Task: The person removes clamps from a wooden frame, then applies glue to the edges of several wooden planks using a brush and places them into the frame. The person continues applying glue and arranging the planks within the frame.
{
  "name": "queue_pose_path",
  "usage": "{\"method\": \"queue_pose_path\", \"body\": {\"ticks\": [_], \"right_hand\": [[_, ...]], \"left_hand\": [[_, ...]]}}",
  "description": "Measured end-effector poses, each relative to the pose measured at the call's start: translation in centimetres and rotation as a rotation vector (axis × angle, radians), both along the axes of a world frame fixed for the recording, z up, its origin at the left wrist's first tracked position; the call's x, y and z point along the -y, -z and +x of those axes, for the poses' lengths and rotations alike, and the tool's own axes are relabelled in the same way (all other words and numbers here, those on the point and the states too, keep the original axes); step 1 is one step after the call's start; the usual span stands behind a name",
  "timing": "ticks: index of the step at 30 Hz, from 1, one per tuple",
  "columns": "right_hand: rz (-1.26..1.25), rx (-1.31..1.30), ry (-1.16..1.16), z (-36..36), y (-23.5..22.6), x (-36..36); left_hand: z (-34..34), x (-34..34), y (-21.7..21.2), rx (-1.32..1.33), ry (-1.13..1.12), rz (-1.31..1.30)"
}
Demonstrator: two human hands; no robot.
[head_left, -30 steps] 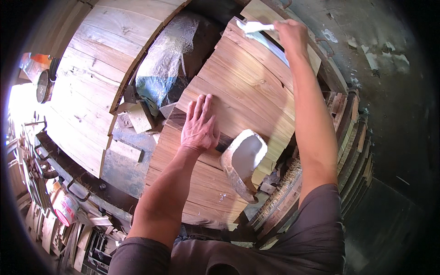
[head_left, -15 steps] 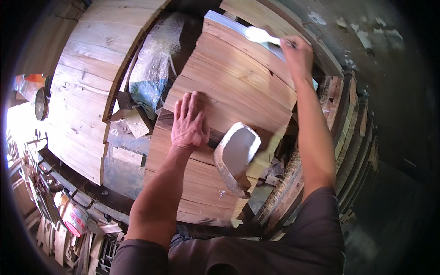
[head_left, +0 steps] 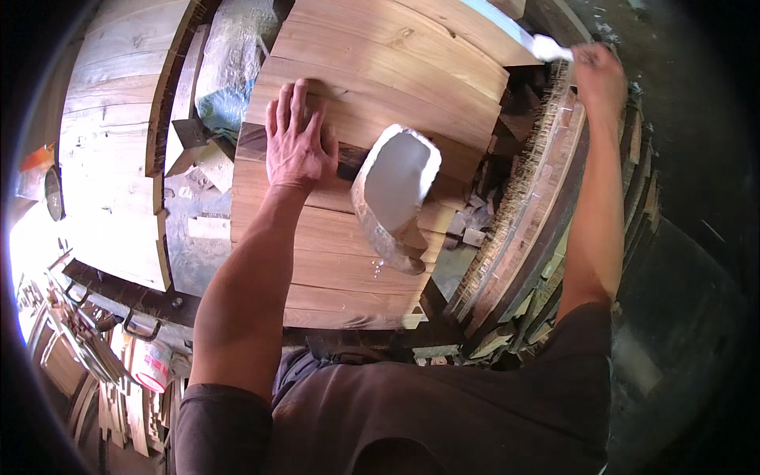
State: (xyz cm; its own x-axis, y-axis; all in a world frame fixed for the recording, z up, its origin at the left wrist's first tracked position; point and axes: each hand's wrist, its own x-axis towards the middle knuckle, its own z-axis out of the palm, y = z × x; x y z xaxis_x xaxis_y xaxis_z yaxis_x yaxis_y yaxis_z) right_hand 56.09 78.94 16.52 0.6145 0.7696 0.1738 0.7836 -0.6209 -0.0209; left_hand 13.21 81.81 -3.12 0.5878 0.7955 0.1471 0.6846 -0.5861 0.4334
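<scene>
My left hand (head_left: 298, 149) lies with its fingers spread on a panel of wooden boards (head_left: 380, 71), beside a dark strip of wood (head_left: 348, 162) that crosses it. At the panel's far right corner, my right hand (head_left: 599, 83) is closed around a brush whose white-coated head (head_left: 549, 49) touches the end of the far board edge. A white, wet-looking coat (head_left: 503, 22) runs along that edge. Between my hands a worn, cut-open container (head_left: 376, 226) rests on the boards, with thick white liquid (head_left: 400, 178) inside. A few white drops lie near its spout.
Another pale board panel (head_left: 111, 142) stands at the left, with a plastic-wrapped bundle (head_left: 229, 71) in the gap. Stacked boards with rough edges (head_left: 530, 206) line the right side. Wood offcuts and a white-and-red bucket (head_left: 152, 368) are at the lower left.
My right hand has swept the brush rightward along the far edge to its right end. The view has shifted, so the panel and container sit higher in it. My left hand stays on the boards.
</scene>
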Motion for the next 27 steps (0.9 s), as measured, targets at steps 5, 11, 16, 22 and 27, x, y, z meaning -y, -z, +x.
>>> {"method": "queue_pose_path", "body": {"ticks": [5, 11, 16, 22, 27], "right_hand": [[0.009, -0.043, -0.113, -6.5, 2.5, -10.5], [0.229, -0.328, -0.304, -14.1, 3.9, -20.7], [0.337, -0.454, -0.39, -16.1, 6.8, -27.1], [0.545, -0.737, -0.415, -16.8, 9.5, -26.0], [0.42, -0.491, -0.267, -9.3, 8.7, -15.3]], "left_hand": [[-0.2, 0.0, -0.2, -0.025, -0.032, -0.036], [-0.3, 0.0, -0.2, 0.019, -0.047, -0.057], [-0.2, -0.3, -1.1, 0.022, -0.003, -0.109], [-0.5, -0.5, -0.8, -0.011, -0.017, -0.119], [-0.5, -0.2, -0.7, -0.029, -0.008, -0.046]]}}
